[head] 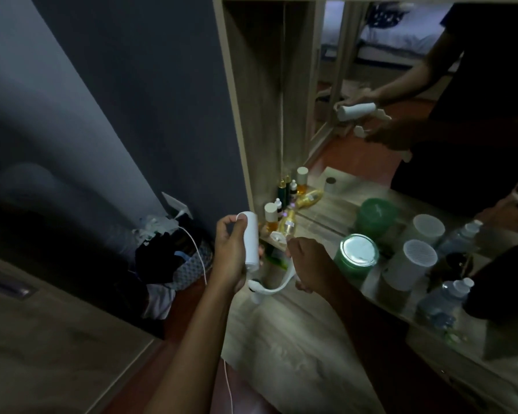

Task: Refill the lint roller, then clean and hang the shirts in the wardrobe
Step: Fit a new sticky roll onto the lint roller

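Over the worktop [281,339]: two hands are up, close to each other.
Left hand [231,255]: fingers curled round a white roll, holding it upright.
White roll [251,242]: in the left hand, above the worktop's edge.
Right hand [308,264]: fingers wrapped round the lint roller handle.
Lint roller handle [277,282]: white and bent; its low end sits under the roll, and I cannot tell if they touch.
Behind: green jar [358,255], small bottles [284,222], mirror [401,85].

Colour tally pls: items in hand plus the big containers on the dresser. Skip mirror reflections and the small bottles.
White: 3 (roll, roller handle, canister)
Green: 1 (jar)
Clear: 1 (water bottle)
Total: 5
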Demonstrator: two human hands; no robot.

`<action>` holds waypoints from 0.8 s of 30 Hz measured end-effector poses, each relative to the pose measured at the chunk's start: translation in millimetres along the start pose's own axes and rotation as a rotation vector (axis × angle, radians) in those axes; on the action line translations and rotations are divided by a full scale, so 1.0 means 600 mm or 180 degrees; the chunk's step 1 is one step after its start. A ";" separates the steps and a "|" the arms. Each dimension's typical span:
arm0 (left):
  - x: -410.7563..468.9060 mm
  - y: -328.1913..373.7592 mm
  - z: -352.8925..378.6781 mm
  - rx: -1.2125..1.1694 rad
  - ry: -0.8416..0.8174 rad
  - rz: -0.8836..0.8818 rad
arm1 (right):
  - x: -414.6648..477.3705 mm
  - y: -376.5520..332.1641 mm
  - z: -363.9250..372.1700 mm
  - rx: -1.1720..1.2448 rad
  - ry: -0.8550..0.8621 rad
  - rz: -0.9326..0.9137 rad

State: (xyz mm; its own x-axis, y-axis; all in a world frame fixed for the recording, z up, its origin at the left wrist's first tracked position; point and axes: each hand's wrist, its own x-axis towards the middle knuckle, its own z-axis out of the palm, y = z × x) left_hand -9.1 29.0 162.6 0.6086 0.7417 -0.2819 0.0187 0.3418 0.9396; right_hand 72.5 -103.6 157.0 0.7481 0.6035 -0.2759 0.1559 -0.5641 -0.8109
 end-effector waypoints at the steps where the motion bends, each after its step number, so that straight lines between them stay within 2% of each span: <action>1: 0.004 -0.011 0.004 0.0040 0.0022 -0.0032 | 0.005 0.016 0.001 -0.0084 -0.0057 0.0010; 5: 0.008 -0.063 0.013 0.0079 -0.0010 -0.0303 | 0.023 0.104 0.032 -0.0399 -0.0107 0.0058; 6: 0.006 -0.077 0.015 0.0068 -0.0041 -0.0377 | 0.027 0.124 0.036 -0.0059 -0.0521 0.0612; 7: 0.004 -0.092 0.015 0.0097 -0.0065 -0.0435 | 0.030 0.150 0.048 -0.0026 -0.0528 0.0663; 8: 0.001 -0.105 0.013 0.0130 -0.0066 -0.0479 | 0.030 0.174 0.062 -0.0291 -0.0213 0.0395; 9: -0.002 -0.119 0.010 0.0166 -0.0040 -0.0527 | 0.037 0.198 0.072 -0.0012 -0.0402 0.0543; 10: -0.006 -0.131 0.007 0.0171 -0.0021 -0.0621 | 0.030 0.207 0.082 0.0125 -0.0882 0.0834; 11: -0.011 -0.141 0.003 0.0178 -0.0001 -0.0723 | 0.035 0.235 0.105 0.0425 -0.0816 0.0921; 12: -0.015 -0.151 -0.001 0.0161 0.0011 -0.0813 | 0.037 0.257 0.120 0.0377 -0.0941 0.1101; 13: -0.019 -0.158 -0.006 0.0171 0.0022 -0.0883 | 0.038 0.277 0.132 -0.0210 -0.0497 0.0781; 14: -0.023 -0.165 -0.010 0.0181 0.0019 -0.0940 | 0.037 0.304 0.143 -0.0887 -0.0293 0.0828; 15: -0.027 -0.171 -0.014 0.0195 0.0007 -0.0983 | 0.033 0.314 0.162 -0.0733 -0.0490 0.1083; 16: -0.031 -0.175 -0.018 0.0201 -0.0007 -0.1017 | 0.027 0.321 0.171 -0.0443 -0.0696 0.1075; 17: -0.035 -0.177 -0.021 0.0216 -0.0023 -0.1050 | 0.029 0.327 0.175 -0.0438 -0.0541 0.0855; 19: -0.042 -0.180 -0.028 0.0230 -0.0051 -0.1086 | 0.025 0.334 0.181 -0.0805 -0.0800 0.0602; 24: -0.053 -0.183 -0.044 0.0280 -0.0148 -0.1187 | 0.021 0.347 0.197 -0.1228 -0.0671 0.0715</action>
State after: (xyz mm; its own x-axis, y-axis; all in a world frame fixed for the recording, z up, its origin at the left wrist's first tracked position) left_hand -51.4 -17.3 63.1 0.5825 0.5482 -0.6001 0.3122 0.5308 0.7879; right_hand 38.4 -146.7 -76.4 0.6500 0.5215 -0.5528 0.2632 -0.8368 -0.4801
